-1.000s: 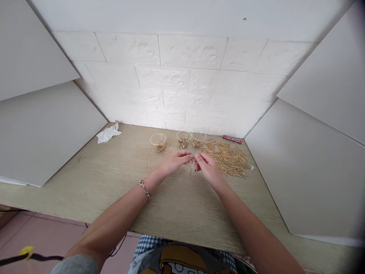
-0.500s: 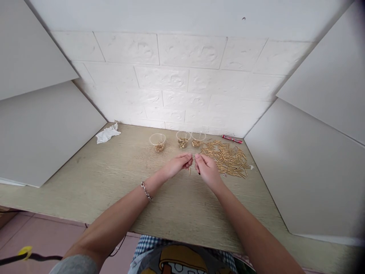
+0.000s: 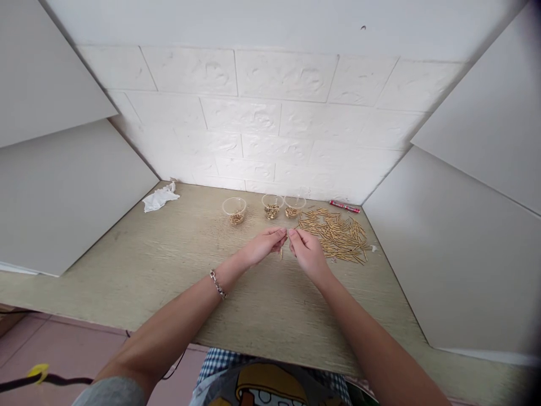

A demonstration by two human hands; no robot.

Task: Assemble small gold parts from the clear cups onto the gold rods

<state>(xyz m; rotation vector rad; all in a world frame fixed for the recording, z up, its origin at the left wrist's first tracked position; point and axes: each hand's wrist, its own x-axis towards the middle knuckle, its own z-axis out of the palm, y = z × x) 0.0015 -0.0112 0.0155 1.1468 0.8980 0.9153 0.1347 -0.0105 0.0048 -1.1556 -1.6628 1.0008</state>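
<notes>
at your far left, two flat pale-grey panels stand along the side of the pale wood-grained surface. near them, a crumpled white tissue lies close to the white brick-patterned wall. a wide stretch of surface gives you room between it and a round see-through plastic cup, which holds small gold-coloured pieces and has gold specks around it. your left hand, with a silver chain bracelet at the wrist, is in front of that cup and to its right, its grip pinched together. behind your fingers, a second cup and a third cup stand side by side near the wall. between your fingertips sits a tiny slender piece, too small to make out, pinched from both sides. just below, a short gold-coloured pin rests on the surface. your right hand pinches likewise, just beside many slim gold-coloured rods, tight for room there. behind them lies a slim red patterned stick; a small white scrap marks their right border. more pale-grey panels line the right edge. your forearms reach over the front edge.
</notes>
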